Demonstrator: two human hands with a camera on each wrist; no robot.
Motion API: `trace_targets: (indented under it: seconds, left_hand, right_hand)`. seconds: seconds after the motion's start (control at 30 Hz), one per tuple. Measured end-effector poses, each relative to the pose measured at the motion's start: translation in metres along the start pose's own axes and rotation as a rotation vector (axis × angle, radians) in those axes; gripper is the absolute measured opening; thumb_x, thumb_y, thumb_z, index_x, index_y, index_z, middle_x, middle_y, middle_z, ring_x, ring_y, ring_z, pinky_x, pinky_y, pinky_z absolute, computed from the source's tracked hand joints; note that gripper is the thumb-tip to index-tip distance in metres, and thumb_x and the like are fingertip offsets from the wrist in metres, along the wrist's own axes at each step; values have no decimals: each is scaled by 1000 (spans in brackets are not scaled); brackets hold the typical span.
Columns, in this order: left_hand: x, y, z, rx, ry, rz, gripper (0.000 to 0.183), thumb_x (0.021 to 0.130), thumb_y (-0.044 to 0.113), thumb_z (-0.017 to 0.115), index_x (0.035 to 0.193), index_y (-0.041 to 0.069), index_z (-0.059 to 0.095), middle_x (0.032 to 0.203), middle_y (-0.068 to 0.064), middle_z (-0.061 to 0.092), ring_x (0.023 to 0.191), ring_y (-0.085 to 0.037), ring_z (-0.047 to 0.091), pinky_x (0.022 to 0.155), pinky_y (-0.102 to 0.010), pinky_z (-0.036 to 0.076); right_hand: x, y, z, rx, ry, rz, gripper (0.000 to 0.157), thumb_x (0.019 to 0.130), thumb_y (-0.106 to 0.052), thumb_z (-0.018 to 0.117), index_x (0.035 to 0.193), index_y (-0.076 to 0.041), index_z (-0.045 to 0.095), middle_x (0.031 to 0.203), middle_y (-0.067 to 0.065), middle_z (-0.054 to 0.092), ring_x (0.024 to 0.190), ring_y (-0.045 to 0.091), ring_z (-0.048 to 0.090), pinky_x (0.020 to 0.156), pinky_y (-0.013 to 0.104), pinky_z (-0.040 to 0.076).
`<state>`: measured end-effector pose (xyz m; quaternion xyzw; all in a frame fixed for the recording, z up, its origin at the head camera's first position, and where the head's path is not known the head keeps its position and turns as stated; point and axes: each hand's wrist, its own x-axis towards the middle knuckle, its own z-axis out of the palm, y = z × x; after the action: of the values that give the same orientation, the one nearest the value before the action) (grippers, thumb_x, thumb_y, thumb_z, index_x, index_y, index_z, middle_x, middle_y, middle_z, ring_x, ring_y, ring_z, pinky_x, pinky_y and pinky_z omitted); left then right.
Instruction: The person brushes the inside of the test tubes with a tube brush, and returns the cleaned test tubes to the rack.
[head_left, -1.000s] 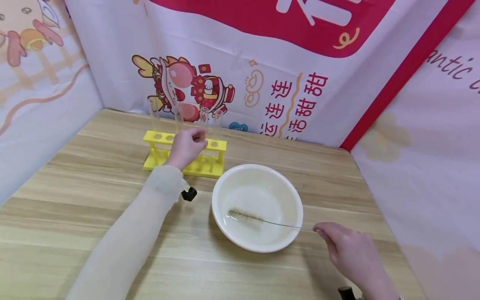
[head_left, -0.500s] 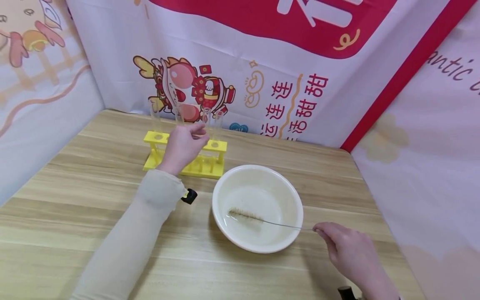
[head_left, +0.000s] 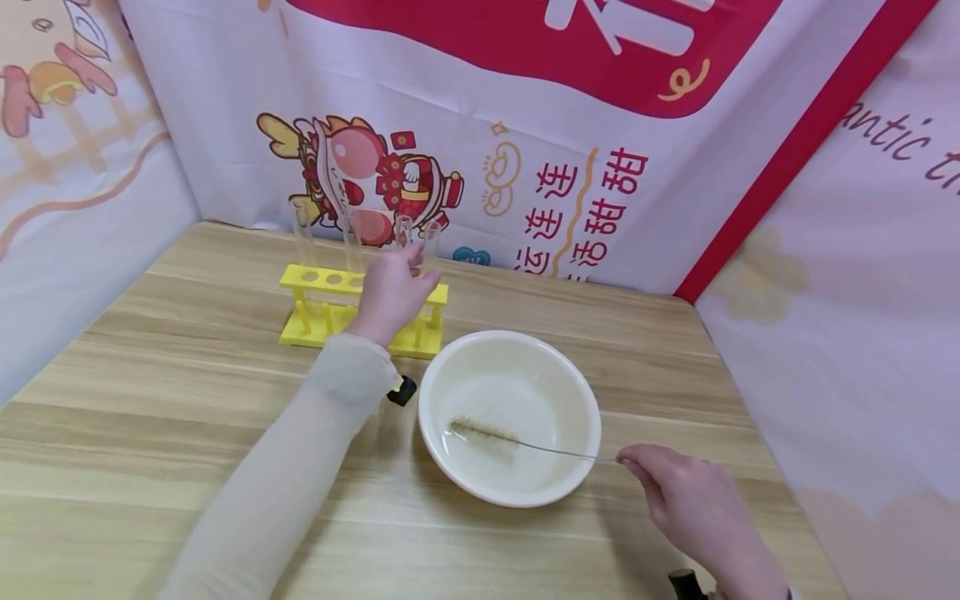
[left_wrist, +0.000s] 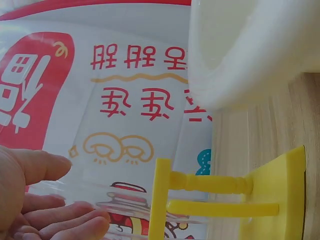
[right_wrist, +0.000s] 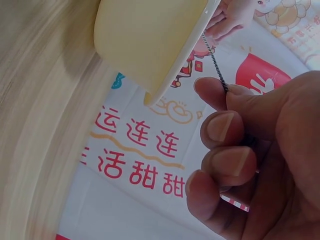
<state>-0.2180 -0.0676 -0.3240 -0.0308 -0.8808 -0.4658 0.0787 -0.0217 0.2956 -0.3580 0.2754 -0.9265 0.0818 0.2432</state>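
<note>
My left hand point(head_left: 397, 292) reaches over the right half of a yellow test tube rack point(head_left: 300, 340). Its thumb and fingers are apart in the left wrist view, beside clear glass tubes that are faint there. Several test tubes stand upright in the rack, among them one test tube point(head_left: 302, 237) at the left end and another test tube point(head_left: 431, 242) near my fingers. My right hand point(head_left: 690, 500) pinches the twisted wire handle point(right_wrist: 216, 65) of a test tube brush. The brush's bristle head point(head_left: 486, 430) lies inside a white bowl point(head_left: 510, 337).
The bowl stands on the wood-grain table point(head_left: 420, 542), just right of and in front of the rack. A printed cloth backdrop point(head_left: 465, 100) rises close behind the rack. Another printed cloth point(head_left: 847, 333) borders the right side.
My left hand has loosened its fingers from a closed pose and shifted right along the rack towards the right-hand tubes. My right hand and the brush stay in place.
</note>
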Motion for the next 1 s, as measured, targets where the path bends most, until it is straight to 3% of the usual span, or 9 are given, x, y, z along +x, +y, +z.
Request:
trace_targets:
  seconds: [0.13, 0.33, 0.57, 0.67, 0.73, 0.83, 0.9, 1.0]
  left_hand:
    - [4, 4, 6, 52, 37, -9, 54, 97, 23, 66, 146, 10, 48, 138, -13, 58, 123, -28, 58, 89, -35, 55]
    - [8, 9, 8, 94, 125, 6, 45, 95, 24, 68, 137, 11, 59, 126, -12, 66, 111, -27, 65, 85, -33, 56]
    - [9, 17, 0, 110, 125, 37, 39, 93, 23, 71, 131, 11, 65, 118, -11, 70, 103, -25, 68, 82, -32, 57]
    - [8, 25, -8, 119, 147, 137, 37, 94, 24, 71, 128, 10, 67, 115, -10, 71, 100, -23, 70, 81, -31, 57]
    - [5, 32, -14, 121, 181, 235, 34, 94, 25, 69, 125, 9, 68, 112, -9, 72, 96, -21, 71, 79, -28, 57]
    - [0, 44, -23, 103, 242, 407, 31, 95, 23, 68, 122, 7, 69, 106, -9, 73, 92, -19, 71, 79, -27, 57]
    - [-6, 52, -28, 72, 267, 517, 31, 95, 21, 68, 121, 4, 69, 103, -9, 72, 89, -17, 70, 78, -26, 57]
    - [-21, 60, -34, 46, 236, 666, 33, 95, 18, 68, 123, 1, 66, 98, -9, 68, 84, -15, 66, 77, -26, 57]
  right_hand:
    - [2, -2, 0, -13, -18, 5, 6, 87, -21, 71, 93, -22, 73, 87, -11, 73, 68, 11, 70, 47, 36, 49]
    - [1, -3, 0, -12, -28, 9, 5, 87, -23, 72, 92, -24, 74, 85, -13, 73, 68, 9, 69, 47, 34, 50]
    - [0, 0, -5, 50, 45, -4, 6, 92, -23, 70, 87, -20, 72, 74, -12, 69, 58, 4, 62, 46, 29, 48]
    - [-1, 3, -7, 76, 80, 13, 7, 92, -22, 70, 86, -20, 72, 68, -14, 64, 54, -2, 54, 48, 25, 46]
    - [-2, 5, -8, 96, 94, 47, 5, 89, -16, 74, 85, -19, 72, 63, -18, 57, 51, -7, 44, 47, 21, 42]
    - [-3, 6, -11, 134, 106, 125, 19, 78, 0, 79, 84, -17, 72, 60, -20, 50, 49, -11, 30, 45, 17, 35]
    - [-4, 6, -14, 174, 110, 183, 24, 76, 7, 78, 83, -15, 71, 59, -19, 47, 47, -11, 28, 43, 15, 32]
    - [-6, 8, -17, 243, 114, 267, 24, 80, 12, 73, 84, -12, 71, 59, -17, 48, 45, -7, 31, 41, 15, 31]
